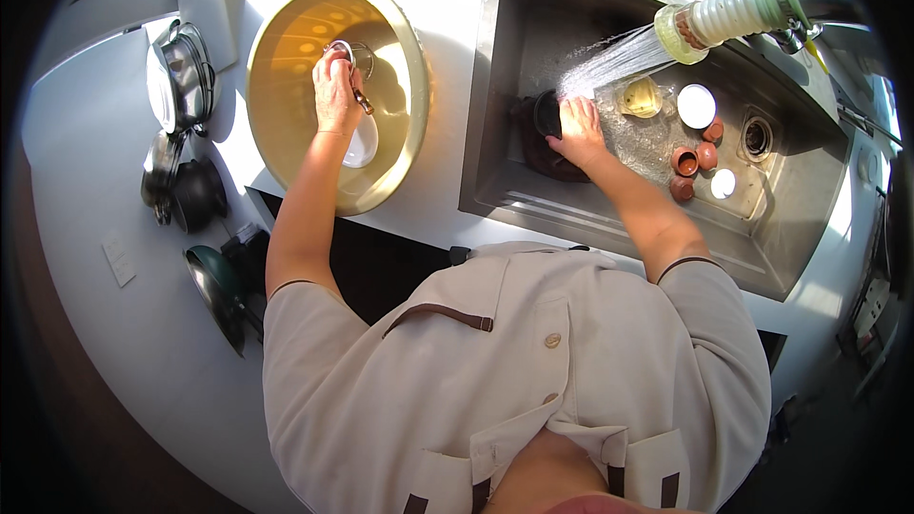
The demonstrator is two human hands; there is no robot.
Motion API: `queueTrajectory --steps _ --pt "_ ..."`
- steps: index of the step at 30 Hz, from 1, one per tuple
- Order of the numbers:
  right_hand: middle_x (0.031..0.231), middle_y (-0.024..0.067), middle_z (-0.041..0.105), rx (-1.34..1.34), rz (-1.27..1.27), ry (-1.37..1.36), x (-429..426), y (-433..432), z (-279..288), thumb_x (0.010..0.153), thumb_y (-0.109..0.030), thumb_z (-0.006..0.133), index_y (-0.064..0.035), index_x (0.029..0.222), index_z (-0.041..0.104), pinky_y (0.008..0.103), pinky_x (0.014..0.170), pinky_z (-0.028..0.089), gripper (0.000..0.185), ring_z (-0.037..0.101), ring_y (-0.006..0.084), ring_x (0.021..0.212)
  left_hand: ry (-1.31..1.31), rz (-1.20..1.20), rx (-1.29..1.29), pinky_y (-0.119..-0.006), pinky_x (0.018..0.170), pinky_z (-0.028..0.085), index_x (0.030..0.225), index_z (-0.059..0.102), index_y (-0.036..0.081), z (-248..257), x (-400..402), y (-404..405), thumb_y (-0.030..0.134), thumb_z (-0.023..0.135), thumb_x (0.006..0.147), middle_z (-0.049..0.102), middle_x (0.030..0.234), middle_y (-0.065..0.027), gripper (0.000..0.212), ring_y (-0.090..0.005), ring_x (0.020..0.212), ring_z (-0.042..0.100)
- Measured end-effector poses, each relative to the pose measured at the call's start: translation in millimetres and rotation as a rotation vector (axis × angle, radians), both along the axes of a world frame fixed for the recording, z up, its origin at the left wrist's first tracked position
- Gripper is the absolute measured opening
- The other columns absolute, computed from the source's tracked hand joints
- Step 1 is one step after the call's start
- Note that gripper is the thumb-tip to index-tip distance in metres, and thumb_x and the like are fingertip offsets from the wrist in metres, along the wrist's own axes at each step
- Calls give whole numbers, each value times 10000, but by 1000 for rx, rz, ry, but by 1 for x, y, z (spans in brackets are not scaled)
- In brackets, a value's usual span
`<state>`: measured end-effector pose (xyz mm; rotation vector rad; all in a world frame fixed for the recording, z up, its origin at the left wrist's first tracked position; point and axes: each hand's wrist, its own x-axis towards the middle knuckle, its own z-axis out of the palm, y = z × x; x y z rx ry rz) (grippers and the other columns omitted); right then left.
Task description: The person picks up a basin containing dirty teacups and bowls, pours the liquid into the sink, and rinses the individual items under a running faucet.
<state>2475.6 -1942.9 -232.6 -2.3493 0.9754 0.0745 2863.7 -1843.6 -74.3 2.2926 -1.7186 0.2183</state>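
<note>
My left hand point(337, 89) is inside a beige plastic basin point(258, 96), its fingers around a small metal-rimmed strainer with a brown handle point(363, 101). Below it in the basin lies a white dish point(363, 145); a round, clear-looking item point(363, 61) shows beside the fingers. In the steel sink, my right hand point(580, 132) grips the side of a black round vessel point(547, 114). A dark brown object point(546, 157), partly hidden by that hand, lies beneath the vessel. Water point(614, 61) sprays from the faucet nozzle point(678, 34) onto the area by my right fingers.
Right of that hand in the sink point(514, 200) stand a yellowish glass cup point(641, 98), a white cup point(696, 106), several small reddish-brown clay cups point(684, 161) and a small white cup point(723, 184), near the drain point(757, 137). Pots point(187, 75) and a green pan point(214, 293) hang at left.
</note>
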Motion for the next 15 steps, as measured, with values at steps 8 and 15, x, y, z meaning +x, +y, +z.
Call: queueTrajectory --steps 8,15 --pt "1195 135 492 -141 108 -26 7 16 -26 809 -135 511 -58 1178 544 477 1078 237 378 408 278 1206 -110 405 186 -464 978 346 1068 566 99 7 16 -29 254 708 721 513 1196 -106 406 -309 1186 419" --pt "1386 194 375 -15 -44 223 1 -5 -35 853 -240 539 -117 1143 582 441 1103 228 318 293 354 1317 847 312 -532 -259 762 411 989 499 9 110 -120 -20 -88 484 800 490 957 -74 212 -128 842 467"
